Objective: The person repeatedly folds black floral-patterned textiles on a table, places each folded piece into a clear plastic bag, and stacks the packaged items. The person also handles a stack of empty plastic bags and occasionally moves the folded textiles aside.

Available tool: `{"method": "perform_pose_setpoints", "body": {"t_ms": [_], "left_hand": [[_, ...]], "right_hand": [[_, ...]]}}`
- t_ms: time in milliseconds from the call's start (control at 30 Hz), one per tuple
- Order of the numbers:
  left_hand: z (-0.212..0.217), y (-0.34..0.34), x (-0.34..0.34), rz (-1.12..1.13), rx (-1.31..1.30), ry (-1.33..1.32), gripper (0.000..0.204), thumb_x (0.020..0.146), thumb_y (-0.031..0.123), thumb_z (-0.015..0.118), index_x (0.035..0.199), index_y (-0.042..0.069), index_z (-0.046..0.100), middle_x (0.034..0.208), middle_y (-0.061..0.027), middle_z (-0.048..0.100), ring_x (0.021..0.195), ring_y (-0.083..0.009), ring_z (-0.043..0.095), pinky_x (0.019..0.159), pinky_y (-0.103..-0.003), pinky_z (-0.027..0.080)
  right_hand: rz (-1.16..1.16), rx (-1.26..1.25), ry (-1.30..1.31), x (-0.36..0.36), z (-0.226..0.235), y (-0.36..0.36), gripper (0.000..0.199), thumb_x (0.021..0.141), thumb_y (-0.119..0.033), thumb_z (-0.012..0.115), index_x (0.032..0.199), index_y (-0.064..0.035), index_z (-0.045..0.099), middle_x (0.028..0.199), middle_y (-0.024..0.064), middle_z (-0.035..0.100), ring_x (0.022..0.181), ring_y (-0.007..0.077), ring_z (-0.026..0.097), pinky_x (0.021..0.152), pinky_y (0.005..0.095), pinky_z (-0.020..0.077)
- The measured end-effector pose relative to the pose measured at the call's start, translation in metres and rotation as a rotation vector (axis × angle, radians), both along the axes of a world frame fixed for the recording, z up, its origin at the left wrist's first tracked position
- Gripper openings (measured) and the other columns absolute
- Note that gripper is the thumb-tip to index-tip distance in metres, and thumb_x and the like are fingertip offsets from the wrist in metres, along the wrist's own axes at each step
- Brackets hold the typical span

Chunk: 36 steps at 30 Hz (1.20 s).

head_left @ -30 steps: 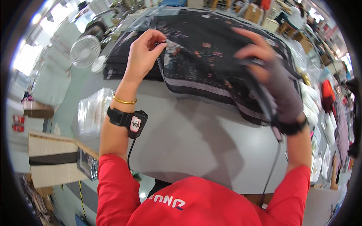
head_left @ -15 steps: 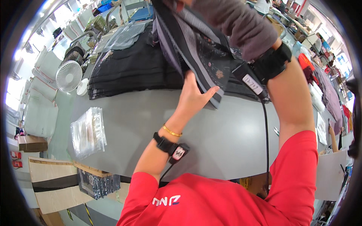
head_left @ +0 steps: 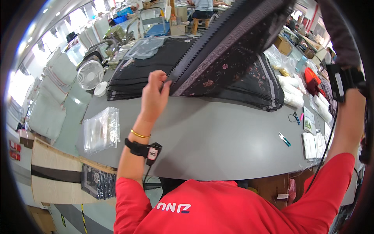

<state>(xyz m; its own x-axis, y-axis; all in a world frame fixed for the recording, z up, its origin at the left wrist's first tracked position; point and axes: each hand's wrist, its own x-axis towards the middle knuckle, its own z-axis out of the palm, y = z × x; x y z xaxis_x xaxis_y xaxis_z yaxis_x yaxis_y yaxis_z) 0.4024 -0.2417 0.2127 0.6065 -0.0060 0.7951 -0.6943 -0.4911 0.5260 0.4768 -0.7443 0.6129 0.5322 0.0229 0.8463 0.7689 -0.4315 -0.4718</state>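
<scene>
A dark scarf [head_left: 224, 64] with a floral pattern, a grey patterned border and a jagged edge is stretched up across the middle. Its near left corner is pinched between the thumb and fingers of my left hand [head_left: 154, 95]. From there the cloth rises toward the upper right, where its far end leaves the picture. My right arm is raised at the right edge, and its hand lies outside the picture. Behind and below the held scarf lies a stack of folded black scarves [head_left: 126, 84] on the grey table [head_left: 210, 136].
Clear plastic bags [head_left: 102, 130] lie on the table's left side. At the right are thread snips [head_left: 285, 139], a booklet [head_left: 309, 120] and white packets [head_left: 314, 145]. A white fan [head_left: 90, 75] stands beyond the left edge. A person [head_left: 203, 6] sits far behind.
My left hand has moved left, from flat against the cloth to pinching its corner. My right arm has swung out to the right, and the scarf is now spread wide.
</scene>
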Motion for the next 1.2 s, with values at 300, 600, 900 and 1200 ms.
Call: {"method": "perform_pose_setpoints", "body": {"t_ms": [300, 600, 900, 1200], "left_hand": [[0.15, 0.094, -0.08, -0.048, 0.432, -0.148, 0.018, 0.088, -0.006, 0.074, 0.105, 0.0, 0.07, 0.099, -0.0123, 0.067, 0.089, -0.0287, 0.066, 0.083, -0.035, 0.054], [0.216, 0.1, -0.157, -0.312, 0.458, -0.188, 0.028, 0.073, -0.002, 0.086, 0.089, 0.0, 0.063, 0.092, -0.0125, 0.067, 0.096, -0.0317, 0.068, 0.084, -0.042, 0.052], [0.212, 0.131, -0.144, -0.796, -0.178, 0.032, 0.035, 0.101, 0.026, 0.074, 0.074, 0.015, 0.055, 0.065, 0.0045, 0.054, 0.069, -0.0154, 0.055, 0.118, -0.068, 0.039], [0.005, 0.053, -0.108, -0.455, 0.825, 0.482, 0.011, 0.1, 0.012, 0.066, 0.102, 0.001, 0.069, 0.096, -0.0163, 0.07, 0.09, -0.0381, 0.067, 0.08, -0.046, 0.055]], "right_hand": [[0.077, 0.001, 0.048, -0.022, -0.07, -0.175, 0.034, 0.111, -0.014, 0.055, 0.138, 0.0036, 0.065, 0.132, 0.0141, 0.069, 0.122, 0.0231, 0.064, 0.107, 0.0367, 0.0483], [0.083, -0.306, -0.104, -0.093, -0.157, -0.136, 0.04, 0.109, -0.004, 0.053, 0.148, -0.0003, 0.06, 0.145, 0.0131, 0.065, 0.135, 0.0246, 0.061, 0.118, 0.0359, 0.0447], [-0.297, -0.687, -0.171, -0.123, -0.188, -0.044, 0.033, 0.106, -0.007, 0.062, 0.138, -0.0025, 0.069, 0.127, 0.0092, 0.073, 0.12, 0.0206, 0.067, 0.105, 0.0317, 0.0506], [0.108, -0.118, 0.495, -0.072, -0.227, -0.126, 0.025, 0.108, -0.014, 0.065, 0.131, -0.0045, 0.071, 0.116, 0.0036, 0.074, 0.108, 0.0131, 0.069, 0.096, 0.0283, 0.0521]]}}
